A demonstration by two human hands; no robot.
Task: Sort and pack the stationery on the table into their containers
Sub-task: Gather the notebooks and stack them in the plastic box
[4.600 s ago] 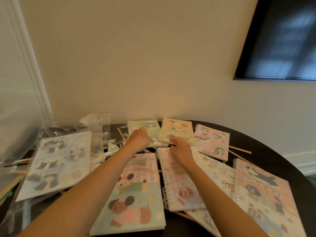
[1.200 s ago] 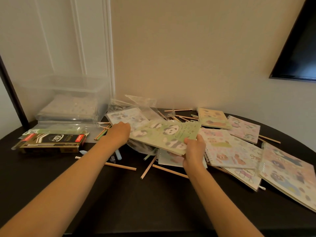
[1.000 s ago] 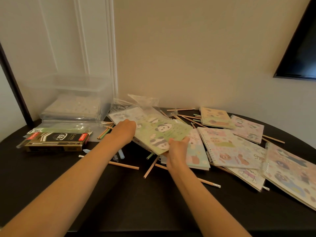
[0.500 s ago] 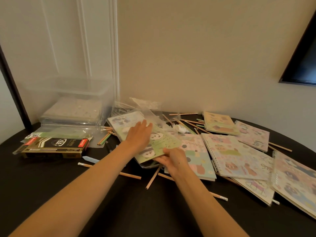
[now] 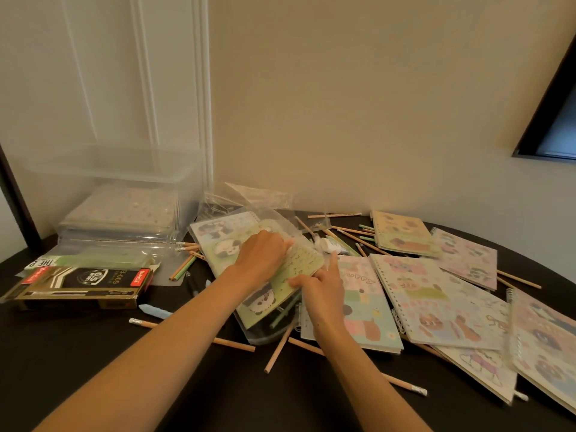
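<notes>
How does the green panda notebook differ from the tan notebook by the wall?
The green panda notebook lies askew at a clear plastic bag; the tan notebook lies flat on the table. The left hand presses the green one and the right hand pinches it; the tan one is untouched. Both have cartoon covers.

Green panda notebook (image 5: 282, 272): table centre, tilted, partly in a clear plastic bag (image 5: 268, 333), lying over a second, bluish panda notebook (image 5: 218, 229). Clear bin (image 5: 103, 182) at 10 o'clock, upright, no lid on, pale stack inside. Black-gold pen box (image 5: 81, 283) at 9 o'clock, flat. Pastel spiral notebooks (image 5: 436, 294) flat and overlapping, 1 to 4 o'clock. Wooden pencils (image 5: 279, 349) loose at 6 and 1 o'clock.
</notes>
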